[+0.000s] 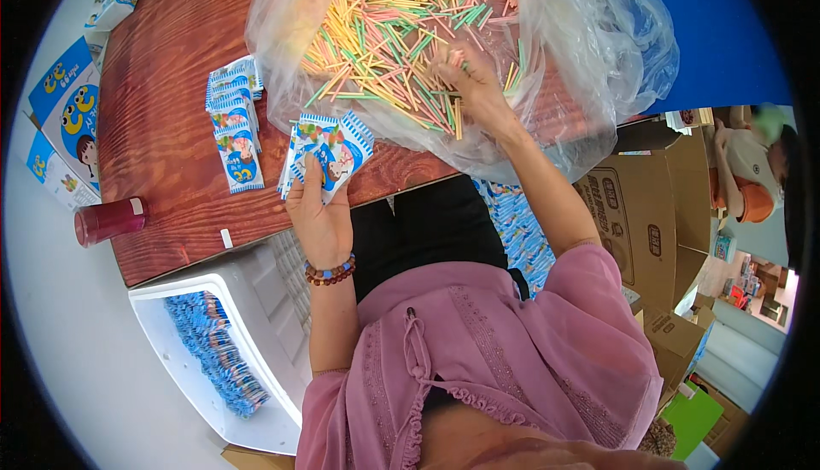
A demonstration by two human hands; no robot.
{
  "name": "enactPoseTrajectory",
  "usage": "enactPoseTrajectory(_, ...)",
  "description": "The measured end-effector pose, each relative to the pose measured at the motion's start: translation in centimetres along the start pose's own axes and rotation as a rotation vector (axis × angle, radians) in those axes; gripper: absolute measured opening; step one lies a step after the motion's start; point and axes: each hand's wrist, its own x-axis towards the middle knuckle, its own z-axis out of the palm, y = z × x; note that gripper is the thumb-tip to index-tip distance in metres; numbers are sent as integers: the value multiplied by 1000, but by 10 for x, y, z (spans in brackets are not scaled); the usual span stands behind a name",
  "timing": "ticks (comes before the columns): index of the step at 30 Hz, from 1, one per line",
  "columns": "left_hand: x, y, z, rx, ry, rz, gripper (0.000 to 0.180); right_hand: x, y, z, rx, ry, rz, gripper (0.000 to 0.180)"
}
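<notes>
My left hand (321, 218) is closed around a fanned bunch of small blue-and-white packets (329, 150), held upright above the table's near edge. My right hand (474, 86) reaches over a spread heap of thin pink, yellow and green sticks (401, 43). Its fingers are curled together, and a bit of pink and green shows between them; how many sticks they hold I cannot tell. The heap lies on a large clear plastic bag (589, 35). Left of the bag, an overlapping row of the same kind of packets (235, 124) rests on the table.
The reddish wooden table (171, 60) carries a dark red cup (111, 220) at its left corner. Below stands a white bin (162, 333) with many packets. Printed boxes (64, 111) stand at far left, brown cartons (649, 214) at right. Another person (760, 171) is at the right.
</notes>
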Motion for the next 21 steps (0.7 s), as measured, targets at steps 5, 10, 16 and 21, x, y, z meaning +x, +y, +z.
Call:
enactPoseTrajectory(5,1,0,-1,24,13,5,17,4,-6,5,-231,5,-195,7)
enactPoseTrajectory(10,3,-4,-7,15,-55,-6,20,5,3,-1,-369,-30,-178,8)
enactPoseTrajectory(16,11,-14,-5,-31,-173,8,17,6,-17,-3,153,103,21,15)
enactPoseTrajectory(21,19,-21,19,-128,-178,-67,17,14,-46,13,814,120,-137,15)
